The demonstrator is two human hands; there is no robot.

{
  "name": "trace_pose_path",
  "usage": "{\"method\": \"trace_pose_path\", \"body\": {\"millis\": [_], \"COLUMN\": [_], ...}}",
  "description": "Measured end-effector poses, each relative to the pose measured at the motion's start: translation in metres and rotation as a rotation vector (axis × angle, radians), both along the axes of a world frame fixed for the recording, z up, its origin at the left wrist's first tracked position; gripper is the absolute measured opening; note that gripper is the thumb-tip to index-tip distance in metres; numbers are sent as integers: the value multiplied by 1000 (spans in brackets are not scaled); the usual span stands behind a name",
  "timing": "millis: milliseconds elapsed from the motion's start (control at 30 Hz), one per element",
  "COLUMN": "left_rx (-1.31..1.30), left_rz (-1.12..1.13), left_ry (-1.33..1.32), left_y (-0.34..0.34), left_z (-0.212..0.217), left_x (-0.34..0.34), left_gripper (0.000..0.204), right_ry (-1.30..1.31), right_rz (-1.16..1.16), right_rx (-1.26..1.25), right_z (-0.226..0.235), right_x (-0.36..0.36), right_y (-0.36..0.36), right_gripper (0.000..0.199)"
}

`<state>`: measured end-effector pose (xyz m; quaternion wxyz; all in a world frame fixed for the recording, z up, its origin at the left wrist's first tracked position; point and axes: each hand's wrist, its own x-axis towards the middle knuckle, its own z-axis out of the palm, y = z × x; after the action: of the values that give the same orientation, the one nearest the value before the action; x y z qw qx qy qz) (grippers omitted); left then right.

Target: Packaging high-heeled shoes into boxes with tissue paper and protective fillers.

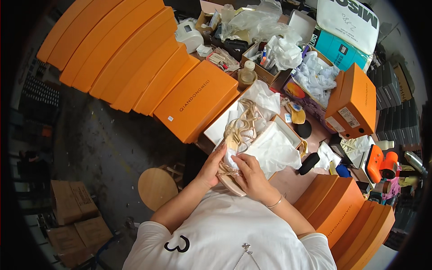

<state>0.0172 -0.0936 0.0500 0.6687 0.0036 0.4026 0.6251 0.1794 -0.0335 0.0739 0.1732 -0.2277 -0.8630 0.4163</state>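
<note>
Two hands hold one strappy beige sandal (234,155) close to the body: left hand (210,168) closed on its left edge, right hand (252,177) closed on the sole end nearest the person. Its long axis runs away from the grip toward the open white shoebox (288,130) just beyond, lined with tissue paper (274,150). Farther out, closed orange shoeboxes (135,58) fan left; another orange box (355,105), white label on its end, stands right; teal carton (339,49) at the table's far edge.

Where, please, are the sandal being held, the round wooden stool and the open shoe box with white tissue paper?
Sandal (234,177): head view, on the beige sole between both hands.
Round wooden stool (157,187): head view, on the middle of its seat.
Open shoe box (288,130): head view, on its right rim beside the tissue paper.
</note>
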Motion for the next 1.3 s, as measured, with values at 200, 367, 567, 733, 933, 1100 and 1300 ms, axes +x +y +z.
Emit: {"method": "trace_pose_path", "body": {"millis": [200, 367, 567, 733, 933, 1100, 1300], "left_rx": [-68, -52, 29, 13, 34, 16, -20], "left_rz": [-92, 17, 128, 178, 148, 34, -71], "left_ry": [132, 58, 214, 218, 252, 233, 211], "left_y": [-9, -9, -3, -4, -9, -15, -17], "left_z": [1, -7, -7, -4, -3, -7, -8], "left_x": [18, 13, -10, 0, 4, 7, 12], "left_gripper": [43, 41, 49, 44, 39, 40, 40], "right_ry": [-68, 69, 68, 83, 76, 65, -38], "right_rz": [264, 193, -287, -166, -33, 70, 81], "right_rx": [-224, -73, -384, -148, -5, -84, -389], "right_z": [8, 22, 18, 15, 18, 11, 25], "right_x": [1, 0, 18, 11, 1, 1, 10], "right_y": [1, 4, 3, -7, -3, -7, -3], "right_gripper": [34, 60, 73, 65, 63, 55, 51]}}
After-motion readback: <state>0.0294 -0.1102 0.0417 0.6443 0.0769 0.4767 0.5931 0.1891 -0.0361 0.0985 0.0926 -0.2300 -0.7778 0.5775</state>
